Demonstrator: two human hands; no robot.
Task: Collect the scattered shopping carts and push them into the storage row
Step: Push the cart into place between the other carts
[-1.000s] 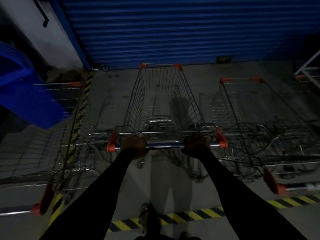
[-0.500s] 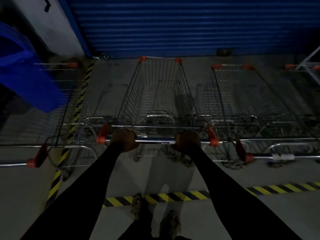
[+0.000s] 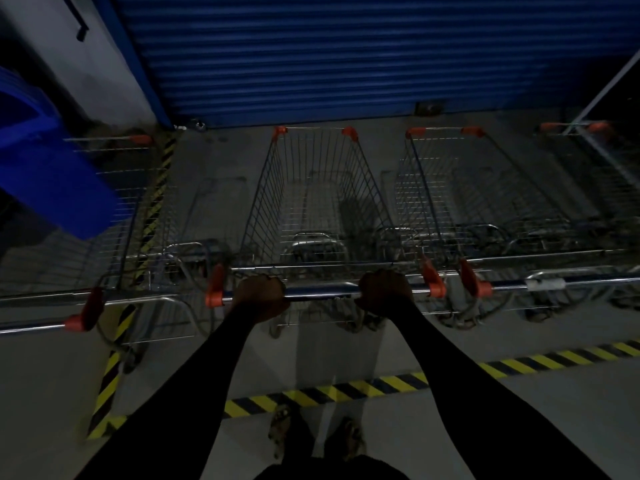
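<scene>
We have both fists clenched on the handle bar point(image 3: 322, 291) of the wire shopping cart point(image 3: 318, 202). The left grip point(image 3: 259, 296) wraps it a little in from the left orange end cap and the right grip point(image 3: 384, 292) a little in from the right one, knuckles up and arms straight. Compared with a second ago, the cart sits deeper in its slot. Its orange front corners reach close to the blue roller shutter point(image 3: 346, 53) ahead of the grip. The handle of the neighbouring cart point(image 3: 485, 202), just right of the right grip, was well nearer to us than our bar. It now runs about level with it, the end caps almost touching. The left-hand cart point(image 3: 114, 237), beyond the left grip, keeps its handle slightly nearer to us than ours. The yellow-and-black hazard tape point(image 3: 346, 393) crosses the floor below the grip, just ahead of our shoes. We judge this cart to be home among the parked ones, or very nearly, and a last nudge may square it up. After that the grip should let go, and we turn for any cart left outside, which this view does not show. A blurred blue plastic bin point(image 3: 52, 174) sits far left of the grip.
</scene>
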